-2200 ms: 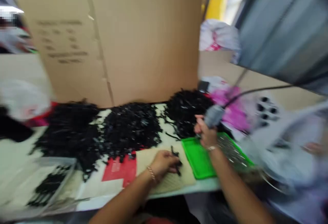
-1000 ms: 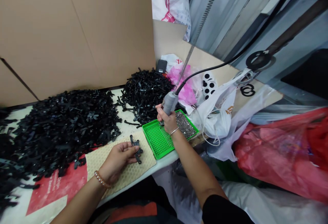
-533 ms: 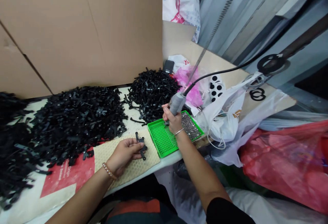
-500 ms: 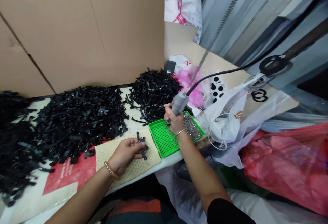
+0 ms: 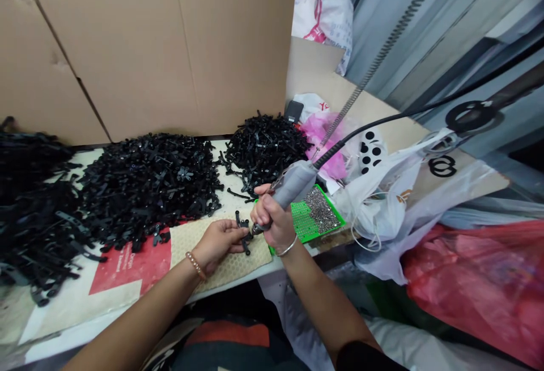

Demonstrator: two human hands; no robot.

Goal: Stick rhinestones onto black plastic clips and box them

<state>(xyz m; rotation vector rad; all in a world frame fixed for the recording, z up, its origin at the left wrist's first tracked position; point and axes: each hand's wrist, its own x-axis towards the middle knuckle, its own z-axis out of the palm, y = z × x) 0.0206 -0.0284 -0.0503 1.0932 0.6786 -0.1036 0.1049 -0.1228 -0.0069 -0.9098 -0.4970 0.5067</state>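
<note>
Left hand (image 5: 216, 242) cradling a small cluster of black plastic pieces (image 5: 243, 230), right hand (image 5: 272, 221) on the tool

Left hand's palm up and half curled, holding the pieces just over a beige honeycomb mat (image 5: 225, 262). Right hand's closed tight around a grey pen-style handpiece (image 5: 291, 185), its tip right at the cluster. Behind that, a green tray (image 5: 306, 225) holds tiny silver studs (image 5: 321, 207). The white tabletop (image 5: 232, 201) is covered in heaps of black plastic pieces (image 5: 148, 187), with a red-printed sheet (image 5: 127, 266) under them. A cardboard sheet (image 5: 127, 48) stands behind. A black cord (image 5: 382, 123) runs from the handpiece past white (image 5: 376, 207) and pink plastic bags (image 5: 327, 144); a red bag (image 5: 471, 280) sits on the right.
</note>
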